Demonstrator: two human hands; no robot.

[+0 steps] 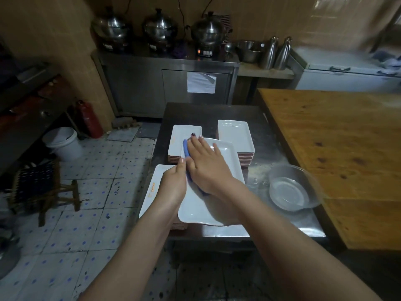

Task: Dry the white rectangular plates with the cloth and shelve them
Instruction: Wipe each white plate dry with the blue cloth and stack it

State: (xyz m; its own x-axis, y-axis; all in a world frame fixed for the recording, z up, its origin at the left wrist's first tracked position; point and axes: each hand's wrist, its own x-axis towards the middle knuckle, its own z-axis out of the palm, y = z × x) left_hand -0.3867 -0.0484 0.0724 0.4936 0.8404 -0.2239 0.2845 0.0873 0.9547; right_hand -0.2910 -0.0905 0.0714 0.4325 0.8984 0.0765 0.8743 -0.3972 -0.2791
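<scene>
A white rectangular plate (230, 164) lies tilted above the steel table, and my left hand (172, 183) grips its left edge, thumb on top. My right hand (206, 164) lies flat on the plate with straight fingers, pressing a blue cloth (185, 147) against it; most of the cloth is hidden under the palm. Three stacks of white plates stand on the table: far left (180, 135), far right (235, 135), and near left (152, 187), partly under the held plate.
A clear glass bowl (290, 187) sits on the steel table (271, 148) right of the plates. A wooden table (347, 148) adjoins on the right. Left, on the tiled floor, stand a white bucket (63, 144) and a wooden stool (43, 187). Steel pots line the back counter.
</scene>
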